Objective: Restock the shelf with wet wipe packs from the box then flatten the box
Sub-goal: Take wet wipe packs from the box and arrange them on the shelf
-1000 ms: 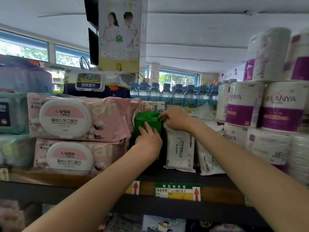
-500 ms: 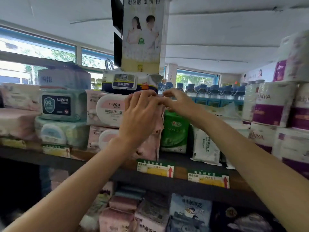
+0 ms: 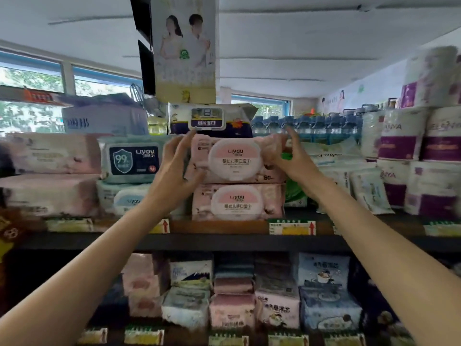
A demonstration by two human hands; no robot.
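A shop shelf (image 3: 224,242) runs dark across the aisle, its front edge hung with price tags (image 3: 291,227). Paper rolls (image 3: 409,156) in purple-banded wrap are stacked at its right end, and a row of water bottles (image 3: 311,124) stands behind it. On the shelf, near its middle, two pink wipe packs sit one on the other. The lower pack (image 3: 238,202) rests on the shelf board. The upper pack (image 3: 234,159) lies on top of it, under a dark blue and white pack (image 3: 209,118). Teal packs (image 3: 129,159) stand just left of the pink stack, and a green pack (image 3: 294,191) shows just right of it. Smaller white sachets (image 3: 369,191) lean farther right on the shelf.

A person reaches up with both bare arms. The left hand (image 3: 174,171) is at the upper pack's left end, fingers spread and long, the thumb touching the pack's front. The right hand (image 3: 291,158) is at the pack's right end, fingers spread and loosely bent against it. Motion blur leaves it unclear whether either hand truly grips. The box is out of view.
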